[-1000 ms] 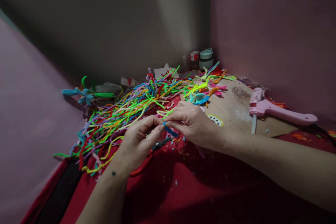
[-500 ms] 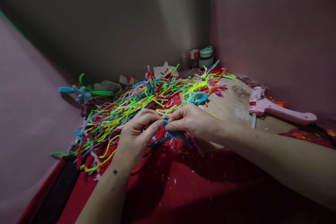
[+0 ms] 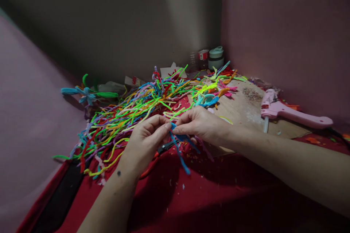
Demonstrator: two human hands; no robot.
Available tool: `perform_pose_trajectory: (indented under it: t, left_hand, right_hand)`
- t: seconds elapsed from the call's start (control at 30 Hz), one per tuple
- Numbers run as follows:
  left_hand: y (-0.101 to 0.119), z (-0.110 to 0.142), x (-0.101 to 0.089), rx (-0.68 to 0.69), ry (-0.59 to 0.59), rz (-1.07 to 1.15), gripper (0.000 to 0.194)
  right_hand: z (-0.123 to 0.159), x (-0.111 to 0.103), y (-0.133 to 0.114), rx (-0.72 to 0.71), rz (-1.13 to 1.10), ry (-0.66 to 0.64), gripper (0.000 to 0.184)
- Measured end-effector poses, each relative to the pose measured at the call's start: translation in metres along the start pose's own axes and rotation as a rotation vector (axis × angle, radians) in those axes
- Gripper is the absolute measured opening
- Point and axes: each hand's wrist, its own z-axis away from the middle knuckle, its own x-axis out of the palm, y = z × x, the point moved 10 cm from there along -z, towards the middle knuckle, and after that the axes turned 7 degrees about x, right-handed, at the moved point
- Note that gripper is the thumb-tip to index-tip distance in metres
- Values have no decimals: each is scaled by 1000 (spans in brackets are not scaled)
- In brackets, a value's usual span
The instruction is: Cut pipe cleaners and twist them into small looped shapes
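A blue pipe cleaner (image 3: pixel 180 156) is pinched between my two hands above the red cloth (image 3: pixel 197 196). My left hand (image 3: pixel 149 133) is closed, thumb and fingertips on its upper end. Opposite, my right hand (image 3: pixel 201 125) pinches the same blue piece, which looks bent or folded at the fingertips. One blue end dangles toward me, and another slants down to the right. A purple-pink strand (image 3: pixel 205 148) hangs below my right hand; what holds it is hidden. Under the hands lies a dark-and-red hand tool (image 3: pixel 165 148), partly covered.
A heap of many-coloured pipe cleaners (image 3: pixel 123 116) spreads to the left and behind. On the right, a pink glue gun (image 3: pixel 295 113) rests on a cardboard sheet (image 3: pixel 240 113). A blue-green pipe-cleaner flower (image 3: pixel 87 96) lies far left. A lidded pale-green cup (image 3: pixel 216 60) stands at the back.
A long blue end now hangs down toward me from between the fingertips, where it was not visible before. Both hands stay almost in place, still pinching.
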Motion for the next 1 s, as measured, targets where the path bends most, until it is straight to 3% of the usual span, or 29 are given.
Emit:
perform_pose_trajectory:
  t: [0.17,0.33,0.5,0.57,0.7,0.83,1.0]
  left_hand:
    - [2,0,1,18,18,-23,18]
    - [1,1,1,18,45,-74,17]
    - [10,0,-1,91,104,-128,14]
    - [5,-1,1,52,91,-71,17]
    - [-15,0,16,-110,-43,72,20]
    - [-28,3,28,-216,-102,253,20]
    - [-29,1,30,-186,-92,285,19]
  right_hand:
    - [-1,4,6,45,-71,-66,18]
    - [0,3,7,71,-9,-31,14]
    - [-1,2,10,57,-106,-14,15]
    - [-3,-1,9,30,-213,4,15]
    - [-6,-13,12,49,-427,108,19]
    - [-5,-21,11,24,-424,201,15]
    - [-5,-26,13,-2,-422,236,14]
